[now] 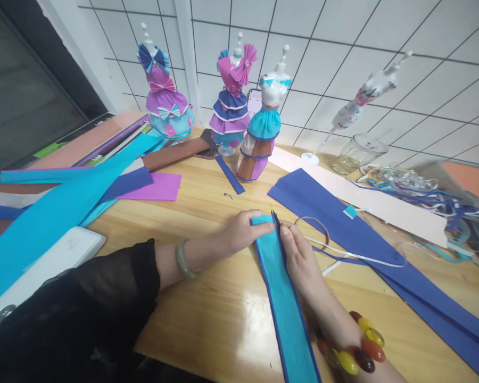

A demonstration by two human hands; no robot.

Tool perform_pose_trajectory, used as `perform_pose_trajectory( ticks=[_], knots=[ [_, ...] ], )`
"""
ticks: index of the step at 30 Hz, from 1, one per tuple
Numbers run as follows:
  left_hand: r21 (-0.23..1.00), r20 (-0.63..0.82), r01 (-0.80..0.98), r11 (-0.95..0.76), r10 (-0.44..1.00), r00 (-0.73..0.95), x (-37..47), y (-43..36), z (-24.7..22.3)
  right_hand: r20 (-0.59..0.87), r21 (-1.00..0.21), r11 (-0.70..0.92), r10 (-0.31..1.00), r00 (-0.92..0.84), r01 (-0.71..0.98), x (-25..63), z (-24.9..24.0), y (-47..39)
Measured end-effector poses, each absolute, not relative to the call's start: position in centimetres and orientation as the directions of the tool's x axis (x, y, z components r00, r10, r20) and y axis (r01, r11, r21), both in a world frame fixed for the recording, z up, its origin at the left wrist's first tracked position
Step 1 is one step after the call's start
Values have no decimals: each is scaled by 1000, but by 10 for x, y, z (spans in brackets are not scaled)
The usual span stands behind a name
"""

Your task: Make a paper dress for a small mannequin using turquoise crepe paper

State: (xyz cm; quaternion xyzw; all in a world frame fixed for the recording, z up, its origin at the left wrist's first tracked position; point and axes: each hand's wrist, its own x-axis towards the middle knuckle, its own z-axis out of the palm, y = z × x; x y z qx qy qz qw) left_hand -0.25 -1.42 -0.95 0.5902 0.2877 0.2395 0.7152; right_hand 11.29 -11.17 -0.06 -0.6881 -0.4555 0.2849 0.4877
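A long turquoise crepe-paper strip (279,287) with dark blue edging runs from mid-table toward me. My left hand (245,231) pinches its far end, thumb on top and fingers beneath. At the strip's right edge, my right hand (297,247) is closed around a slim dark tool (276,218) with two pointed tips, like small scissors or tweezers; its handle is hidden in the hand. The tips lie close to the strip's far right corner. Behind the right hand are a thin brownish ring (326,234) and loose white ribbon (377,259).
Three small dress forms in paper dresses (170,101) (231,114) (265,125) stand by the tiled wall. A bare form (359,98) leans beside a glass jar (359,151). Coloured paper strips (75,197) and a white device (69,255) lie left; dark blue paper (327,213) lies right.
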Motion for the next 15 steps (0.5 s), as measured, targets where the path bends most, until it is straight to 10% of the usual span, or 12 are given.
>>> perform_pose_trajectory(
  ticks=[15],
  knots=[
    [983, -137, 19, 180, 669, 730, -3, -10, -21, 60, -942, -91, 901, 430, 322, 114, -2, -109]
  ],
)
